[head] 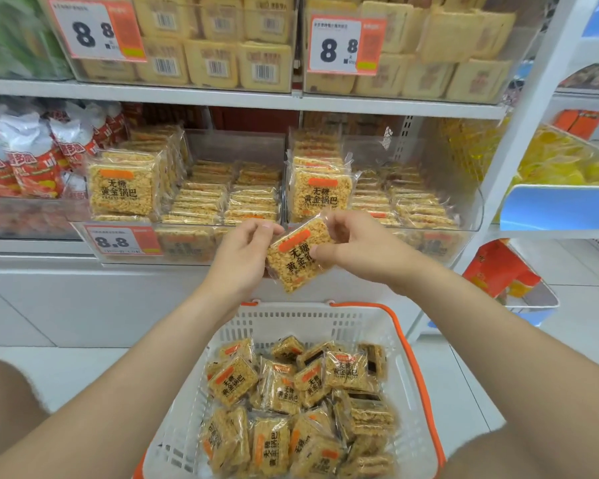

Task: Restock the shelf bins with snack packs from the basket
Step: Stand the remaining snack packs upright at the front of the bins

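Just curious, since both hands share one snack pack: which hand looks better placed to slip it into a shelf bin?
Probably the right hand: its thumb and fingers pinch the snack pack just below the rim of the right bin. The left hand holds the pack's left edge.

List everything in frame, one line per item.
held snack pack: one, golden with orange label, in front of the shelf bins
basket packs: many, golden, heaped in the basket
basket: one, white with orange rim, bottom centre
shelf bins: two, clear, middle shelf, part filled with matching packs
top-shelf packs: many, pale yellow, top shelf
price tags: three, white and orange, bin fronts
bagged snacks: several, red and white, middle shelf left
yellow goods: unclear count, yellow, right rack
left hand: one, pinches the held snack pack's left edge
right hand: one, grips its right side
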